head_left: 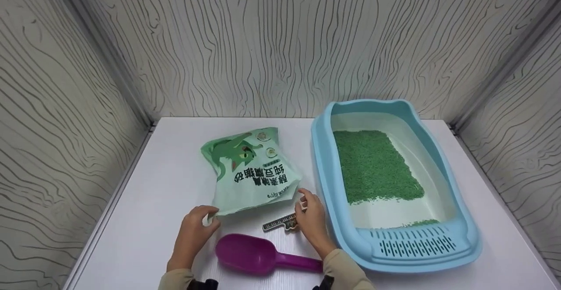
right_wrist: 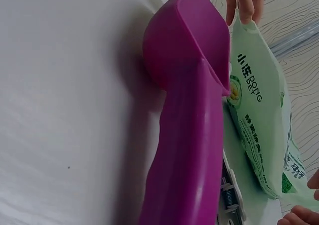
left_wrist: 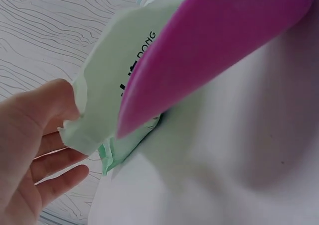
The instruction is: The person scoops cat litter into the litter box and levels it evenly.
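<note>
A pale green bag of cat litter (head_left: 245, 189) with a cat print lies on the white table, its near edge toward me. My left hand (head_left: 195, 233) pinches the bag's near left corner between thumb and fingers; the left wrist view shows the thumb over the edge. Beside the near right corner is my right hand (head_left: 312, 220), a fingertip close to or touching it. Thumb and fingers stand apart there, also in the right wrist view. A magenta scoop (head_left: 247, 254) lies in front of the bag, its handle pointing right, below the right hand.
On the right stands a light blue litter tray (head_left: 322, 163) with green pellets (head_left: 372, 167) and a slotted front ledge. A small flat item with a black striped strip (head_left: 278, 223) lies between bag and scoop, partly behind the right hand. Patterned panels (head_left: 263, 44) enclose the table.
</note>
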The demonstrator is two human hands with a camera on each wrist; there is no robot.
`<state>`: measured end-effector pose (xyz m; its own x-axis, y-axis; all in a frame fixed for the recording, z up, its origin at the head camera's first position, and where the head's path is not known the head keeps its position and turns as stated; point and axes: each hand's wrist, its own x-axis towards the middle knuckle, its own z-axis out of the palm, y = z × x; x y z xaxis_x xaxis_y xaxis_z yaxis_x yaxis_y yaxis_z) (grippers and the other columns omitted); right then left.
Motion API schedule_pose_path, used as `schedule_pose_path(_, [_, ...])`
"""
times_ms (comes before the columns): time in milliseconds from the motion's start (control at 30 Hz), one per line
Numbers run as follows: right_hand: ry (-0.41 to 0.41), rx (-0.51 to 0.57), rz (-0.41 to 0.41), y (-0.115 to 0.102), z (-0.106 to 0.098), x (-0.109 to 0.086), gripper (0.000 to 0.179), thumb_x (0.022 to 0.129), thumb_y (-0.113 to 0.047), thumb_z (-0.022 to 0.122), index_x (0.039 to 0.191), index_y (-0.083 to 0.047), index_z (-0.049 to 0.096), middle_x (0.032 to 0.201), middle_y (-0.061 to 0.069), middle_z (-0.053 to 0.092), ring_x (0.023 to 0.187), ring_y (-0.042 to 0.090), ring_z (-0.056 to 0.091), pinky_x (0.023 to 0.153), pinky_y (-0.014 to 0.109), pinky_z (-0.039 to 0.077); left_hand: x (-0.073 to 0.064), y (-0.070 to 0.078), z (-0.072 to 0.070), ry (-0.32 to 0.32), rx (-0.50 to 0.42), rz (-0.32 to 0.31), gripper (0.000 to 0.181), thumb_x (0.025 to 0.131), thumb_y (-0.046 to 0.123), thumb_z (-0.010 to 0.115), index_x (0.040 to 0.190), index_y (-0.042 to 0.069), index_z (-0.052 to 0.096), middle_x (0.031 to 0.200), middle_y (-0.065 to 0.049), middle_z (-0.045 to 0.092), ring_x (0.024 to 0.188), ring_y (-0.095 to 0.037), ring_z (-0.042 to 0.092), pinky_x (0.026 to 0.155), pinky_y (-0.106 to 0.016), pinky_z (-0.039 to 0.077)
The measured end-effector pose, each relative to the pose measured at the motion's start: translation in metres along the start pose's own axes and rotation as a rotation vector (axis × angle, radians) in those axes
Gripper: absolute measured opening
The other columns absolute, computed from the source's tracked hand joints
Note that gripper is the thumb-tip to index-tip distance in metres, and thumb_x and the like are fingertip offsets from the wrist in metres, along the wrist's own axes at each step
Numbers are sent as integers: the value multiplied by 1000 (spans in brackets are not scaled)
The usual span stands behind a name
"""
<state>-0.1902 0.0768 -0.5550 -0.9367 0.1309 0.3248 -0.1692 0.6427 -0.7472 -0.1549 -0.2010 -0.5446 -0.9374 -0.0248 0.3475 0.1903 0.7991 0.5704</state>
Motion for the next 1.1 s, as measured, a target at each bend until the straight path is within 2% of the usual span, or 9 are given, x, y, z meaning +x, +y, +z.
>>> schedule_pose_path(200, [-24,23,13,5,7,7,51,81,7,62,130,-2,54,100,20,65,90,30,62,77,40,55,-1,-5,1,6,-17,-40,19,75,-3,69,92,4,72,95,-9,73,89,-24,68,79,-38,58])
schedule_pose_path(367, [-17,97,71,3,7,9,48,83,6,58,129,-5,53,108,20,64,95,29,62,77,38,55,-1,-7,2,5,-25,-34,19,74,-4,70,92,4,72,95,-9,74,92,-25,69,83,-40,58])
schedule_pose_path(500, [-12,95,32,1,8,14,46,86,8,56,130,-4,52,105,19,65,93,29,63,73,34,55,0,-10,2,13,-24,-23,23,73,-8,71,93,4,72,95,-8,74,92,-25,69,83,-40,58])
schedule_pose_path(600, [-21,85,5,2,11,19,47,86,12,53,132,-2,52,103,20,64,93,30,63,75,36,56,2,-13,2,5,-33,-35,25,73,-9,71,94,4,72,96,-8,74,91,-25,69,81,-38,58])
schedule_pose_path(667, [-45,99,24,1,14,22,48,86,14,51,131,-1,52,104,21,63,94,31,62,79,39,56,4,-14,2,-2,-47,-54,24,73,-9,72,94,4,72,95,-8,74,91,-24,68,80,-36,58])
schedule_pose_path(833, [-91,209,136,-2,21,29,39,85,17,46,118,-2,54,107,21,63,97,32,62,83,42,55,6,-18,1,11,-65,-55,25,72,-10,75,91,5,72,92,-7,74,86,-23,68,75,-32,57])
schedule_pose_path(967, [-41,237,214,-2,25,31,30,83,18,45,102,-4,54,98,20,64,94,31,64,76,36,53,8,-22,4,39,-59,-7,21,71,-9,77,85,7,73,87,-5,72,82,-22,67,72,-29,57])
schedule_pose_path(1100, [3,236,269,1,26,34,31,82,18,46,100,-4,58,95,19,65,90,28,64,74,31,51,6,-26,6,45,-54,0,17,71,-5,79,80,8,73,84,-3,70,80,-20,65,71,-29,57])
